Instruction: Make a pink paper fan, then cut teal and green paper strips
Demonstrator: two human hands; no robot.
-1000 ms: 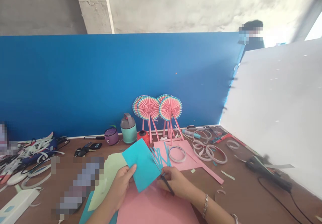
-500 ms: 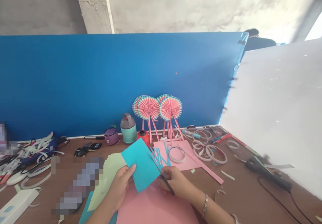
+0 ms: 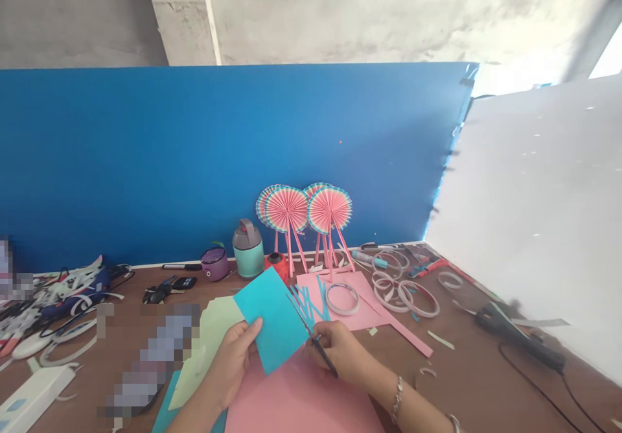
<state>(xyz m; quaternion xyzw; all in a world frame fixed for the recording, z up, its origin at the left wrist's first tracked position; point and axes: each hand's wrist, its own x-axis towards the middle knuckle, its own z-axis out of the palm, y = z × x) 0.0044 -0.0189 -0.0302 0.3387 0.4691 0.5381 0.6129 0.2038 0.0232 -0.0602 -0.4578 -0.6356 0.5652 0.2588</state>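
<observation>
Turquoise paper sheet (image 3: 270, 319) held out over a big pink paper sheet (image 3: 301, 400), and look at that long axis: it runs from near to far, its far end leaning left toward the blue board (image 3: 194, 161). The left hand (image 3: 232, 358) grasps the lower left edge, thumb on top, fingers curled behind. The right hand (image 3: 340, 349) is clenched around a slim black tool (image 3: 324, 357), its tip right at the sheet's right edge (blade or nib? too small to tell). Over on the containers, a teal bottle with a grey cap (image 3: 248, 249) and a purple lidded pot (image 3: 214, 264) are both closed, contents hidden. Just right of the sheet, turquoise strips (image 3: 307, 304) and a paper ring (image 3: 342, 284) sit on a pink card (image 3: 369, 310). And the change: the dark-clothed person beyond the board's right end has left the view, while both hands stay nearly where they were.
</observation>
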